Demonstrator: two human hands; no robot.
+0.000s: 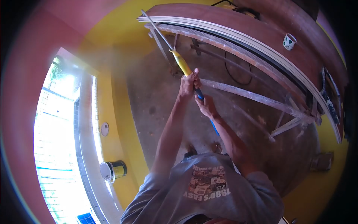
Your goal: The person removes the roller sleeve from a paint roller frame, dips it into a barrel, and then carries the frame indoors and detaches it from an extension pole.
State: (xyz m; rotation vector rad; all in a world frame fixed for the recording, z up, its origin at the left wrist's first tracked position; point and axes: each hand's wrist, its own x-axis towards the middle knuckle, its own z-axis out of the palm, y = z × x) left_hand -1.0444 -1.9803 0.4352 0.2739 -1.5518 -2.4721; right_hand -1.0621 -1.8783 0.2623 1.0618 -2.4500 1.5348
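Note:
A long tool with a yellow handle (181, 64) and a thin metal rod slants up and to the left, its far end beside the left end of the stacked boards (223, 33). My left hand (189, 84) is wrapped round the lower part of the yellow handle. Just below it, my right hand (206, 106) grips the blue pole (200, 94) joined to the handle. More of the blue pole shows under my right wrist. What the rod's tip touches cannot be made out.
Wooden trestles (253, 95) support the boards. A patterned cup (289, 41) and dark tools (329, 98) lie on top. A paint bucket (113, 170) stands by the bright window at left. A block-like object (322, 161) is at lower right.

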